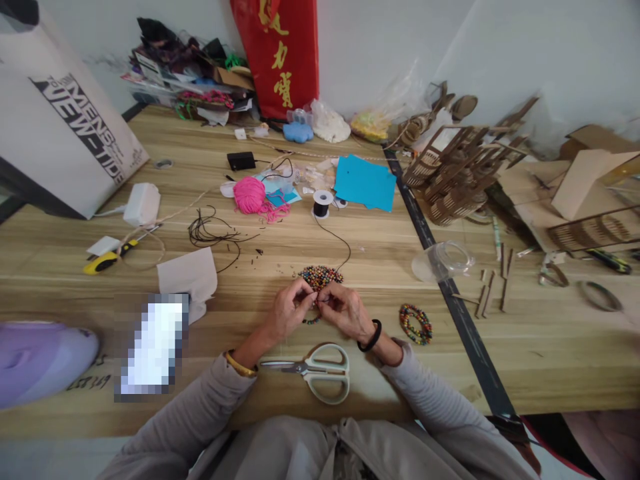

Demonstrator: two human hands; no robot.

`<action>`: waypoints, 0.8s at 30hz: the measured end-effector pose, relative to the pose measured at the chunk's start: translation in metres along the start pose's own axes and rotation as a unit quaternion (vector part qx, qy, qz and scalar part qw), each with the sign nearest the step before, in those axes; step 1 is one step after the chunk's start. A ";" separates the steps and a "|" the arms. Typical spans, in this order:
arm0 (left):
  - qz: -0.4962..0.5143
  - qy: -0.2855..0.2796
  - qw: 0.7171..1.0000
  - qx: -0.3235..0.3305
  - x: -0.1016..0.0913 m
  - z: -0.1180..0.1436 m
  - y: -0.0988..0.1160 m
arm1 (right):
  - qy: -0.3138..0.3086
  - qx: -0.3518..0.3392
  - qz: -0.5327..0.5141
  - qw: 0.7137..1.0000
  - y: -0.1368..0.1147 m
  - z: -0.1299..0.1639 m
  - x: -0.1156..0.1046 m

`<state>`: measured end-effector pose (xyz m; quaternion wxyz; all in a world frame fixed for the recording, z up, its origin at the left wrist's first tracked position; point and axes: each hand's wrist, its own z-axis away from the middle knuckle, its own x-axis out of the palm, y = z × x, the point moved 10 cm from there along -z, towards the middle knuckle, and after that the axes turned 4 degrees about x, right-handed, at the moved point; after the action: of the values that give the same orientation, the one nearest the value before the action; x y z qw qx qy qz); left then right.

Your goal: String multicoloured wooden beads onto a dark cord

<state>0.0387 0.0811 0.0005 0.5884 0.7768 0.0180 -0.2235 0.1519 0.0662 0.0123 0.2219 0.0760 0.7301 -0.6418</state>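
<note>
My left hand [291, 310] and my right hand [346, 311] meet over the table, thumbs and fingers pinched close together. Between them they grip a beaded string [311, 321], part of which curves out below the fingertips. What exactly sits in the fingertips is too small to see. Just beyond the hands lies a heap of small multicoloured beads [321, 275]. A thin black cord [345, 243] runs from a white-ended spool [321, 203] down to the heap, near my right hand. Scissors with pale handles [327, 373] lie in front of my wrists, blades pointing left.
A coiled bead bracelet [415, 325] lies to the right. Left are a phone [153, 347], a white cloth [190, 277], cut black cords [213, 230] and a yellow cutter [103, 262]. Pink yarn [250, 195], blue sheets [365, 183] and brown wooden frames [450, 177] stand farther back.
</note>
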 end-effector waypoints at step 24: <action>-0.119 -0.041 0.976 0.176 0.011 0.006 0.034 | -0.061 0.141 -0.276 0.949 0.034 -0.009 0.010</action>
<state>0.0566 0.0623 0.0256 0.4123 0.8505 0.0465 -0.3232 0.1544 0.0788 -0.0217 0.0673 -0.1375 0.6094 -0.7780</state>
